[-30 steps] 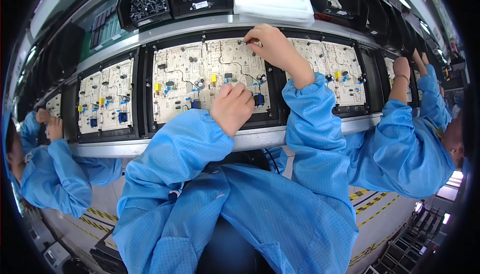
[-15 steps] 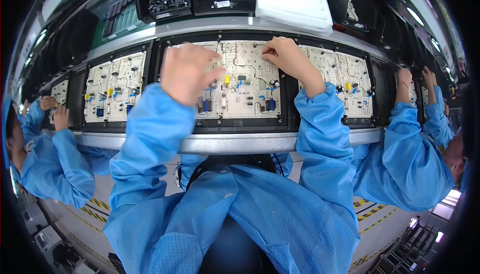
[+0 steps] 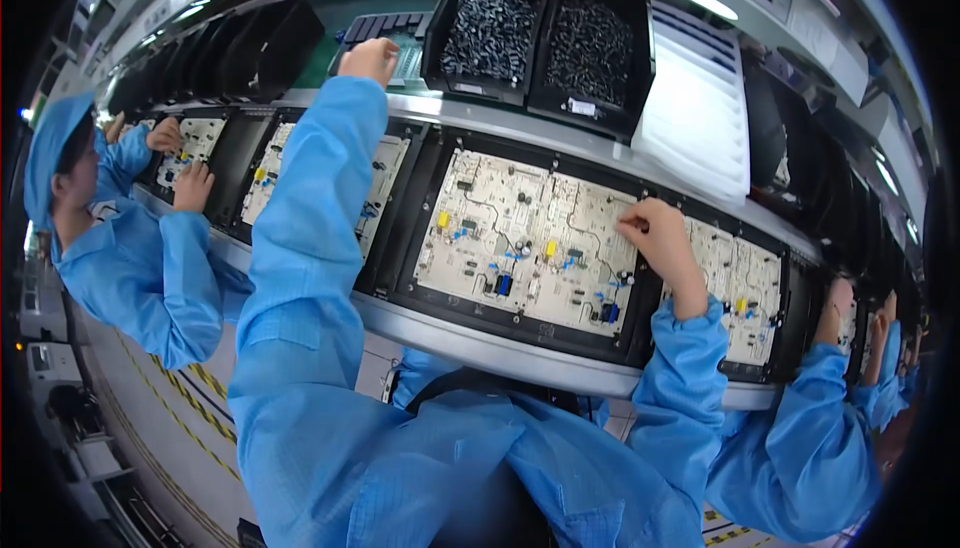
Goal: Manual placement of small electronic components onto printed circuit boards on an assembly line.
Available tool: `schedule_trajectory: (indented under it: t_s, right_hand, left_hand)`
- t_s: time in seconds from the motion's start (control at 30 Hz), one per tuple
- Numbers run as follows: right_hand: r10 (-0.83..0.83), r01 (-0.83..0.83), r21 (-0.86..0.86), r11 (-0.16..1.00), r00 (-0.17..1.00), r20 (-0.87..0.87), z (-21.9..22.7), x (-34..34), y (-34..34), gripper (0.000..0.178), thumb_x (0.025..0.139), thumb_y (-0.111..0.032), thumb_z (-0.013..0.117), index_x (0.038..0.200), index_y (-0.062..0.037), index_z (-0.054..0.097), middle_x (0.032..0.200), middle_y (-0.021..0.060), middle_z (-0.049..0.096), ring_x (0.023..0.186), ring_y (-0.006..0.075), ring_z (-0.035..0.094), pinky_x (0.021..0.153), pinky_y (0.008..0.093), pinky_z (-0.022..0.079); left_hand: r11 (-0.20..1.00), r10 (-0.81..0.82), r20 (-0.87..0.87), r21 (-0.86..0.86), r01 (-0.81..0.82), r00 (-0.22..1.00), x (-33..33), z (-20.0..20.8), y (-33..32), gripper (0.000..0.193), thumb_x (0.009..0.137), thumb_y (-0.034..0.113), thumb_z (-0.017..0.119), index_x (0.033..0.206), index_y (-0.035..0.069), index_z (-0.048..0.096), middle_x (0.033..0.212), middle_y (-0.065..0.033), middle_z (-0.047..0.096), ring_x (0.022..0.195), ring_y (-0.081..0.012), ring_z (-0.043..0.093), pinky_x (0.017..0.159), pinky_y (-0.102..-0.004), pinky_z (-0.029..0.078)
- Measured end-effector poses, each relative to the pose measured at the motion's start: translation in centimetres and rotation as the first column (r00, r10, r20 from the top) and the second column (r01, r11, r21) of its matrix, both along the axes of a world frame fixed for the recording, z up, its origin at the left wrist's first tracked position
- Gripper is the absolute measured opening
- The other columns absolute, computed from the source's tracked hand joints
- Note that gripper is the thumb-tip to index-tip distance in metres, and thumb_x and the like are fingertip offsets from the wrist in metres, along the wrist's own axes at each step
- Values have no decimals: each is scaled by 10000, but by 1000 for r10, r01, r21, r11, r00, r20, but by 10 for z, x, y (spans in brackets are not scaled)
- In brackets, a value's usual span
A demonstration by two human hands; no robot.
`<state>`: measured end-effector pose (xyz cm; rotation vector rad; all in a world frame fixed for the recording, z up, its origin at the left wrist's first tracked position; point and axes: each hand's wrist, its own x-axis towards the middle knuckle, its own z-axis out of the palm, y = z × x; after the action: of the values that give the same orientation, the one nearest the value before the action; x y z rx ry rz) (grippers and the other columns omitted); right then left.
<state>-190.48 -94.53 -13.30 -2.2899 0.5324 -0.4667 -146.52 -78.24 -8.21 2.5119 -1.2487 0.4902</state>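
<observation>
A cream-coloured circuit board panel point(image 3: 540, 238) lies in a black frame point(image 3: 420, 283) before me, set with yellow, blue and black components. At its upper right, my right hand point(image 3: 660, 233) is closed in a pinch close to the board; whatever is between the fingertips is too small or hidden. My left hand point(image 3: 370, 63) is stretched far forward over a light tray point(image 3: 410, 66) holding a row of dark blocks point(image 3: 385, 28). Its fingers are curled downward and closed, with the tips hidden behind the hand.
Two black bins point(image 3: 490, 38) of small dark parts stand behind the boards, beside a white ribbed tray point(image 3: 692, 108). A metal rail point(image 3: 480, 343) runs along the front edge. More framed boards point(image 3: 740, 288) lie on both sides. Co-workers point(image 3: 150, 238) in blue work at left and right.
My left hand has moved from over the board forward and left to the tray. My right hand stays at the board's upper right. The view has turned toward the left.
</observation>
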Motion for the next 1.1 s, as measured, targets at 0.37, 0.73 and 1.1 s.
schedule_trajectory:
  t_s: [0.37, 0.73, 1.1]
  right_hand:
    - [-15, 7, -99, 995, 996, -83, 7, 3, 7, 118, 657, -60, 685, 738, -4, 620, 713, 109, 554, 707, 267, 530, 640, 333, 430]
    - [-57, 67, -162, 984, 996, 63, 37, 20, 17, 183, 725, -81, 657, 887, -16, 600, 751, 111, 563, 716, 270, 540, 642, 329, 442]
    - [-101, 90, -367, 926, 995, -11, 11, 190, -89, 155, 709, -85, 600, 845, -17, 625, 806, 170, 624, 774, 314, 606, 706, 355, 479]
  left_hand:
    - [911, -30, 241, 406, -73, 970, 30, -2, -70, 145, 790, 166, 542, 931, 138, 564, 928, -47, 605, 929, -215, 579, 762, -371, 416]
    - [947, -163, 157, 301, 110, 974, 46, 4, -83, 155, 798, 142, 568, 890, 48, 484, 952, -161, 531, 830, -354, 569, 707, -433, 469]
    - [759, -531, -59, -478, 443, 845, -92, 68, -19, 231, 773, 21, 614, 997, 24, 555, 823, -78, 574, 724, -176, 562, 682, -272, 463]
